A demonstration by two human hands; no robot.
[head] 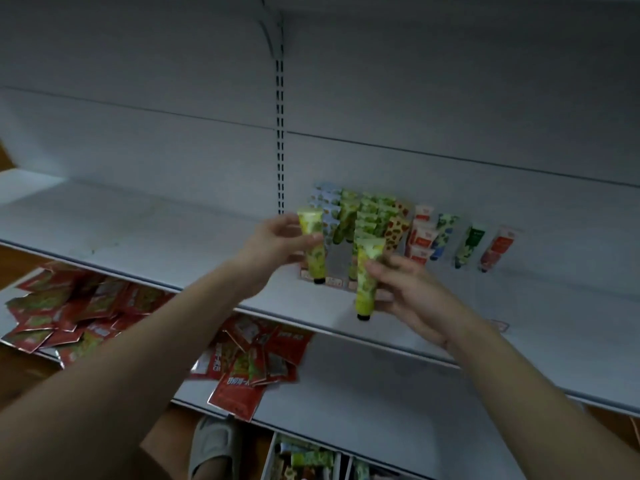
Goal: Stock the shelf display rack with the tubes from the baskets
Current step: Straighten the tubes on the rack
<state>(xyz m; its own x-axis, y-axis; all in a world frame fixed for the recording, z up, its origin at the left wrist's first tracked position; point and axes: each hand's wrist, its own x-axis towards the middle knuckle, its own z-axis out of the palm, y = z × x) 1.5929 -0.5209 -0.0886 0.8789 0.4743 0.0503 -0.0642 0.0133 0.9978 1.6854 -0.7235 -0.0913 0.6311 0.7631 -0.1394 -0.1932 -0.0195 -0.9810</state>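
Before a dim white shelf (173, 230) at frame centre, left hand (277, 244) and right hand (408, 289) each gripping a green tube (313, 247) (367, 271) beside the display rack (381, 226), red packets (86, 306) strewn lower left.

**Tube and packet count**

Two hands are up, the left hand (277, 242) and the right hand (412, 292), each with one green tube: the left tube (313, 245) and the right tube (367, 275). The display rack (334, 280) carries about nine rows of tubes; the exact count is unclear. Red packets (86, 306) number dozens. One basket (273, 455) shows below.
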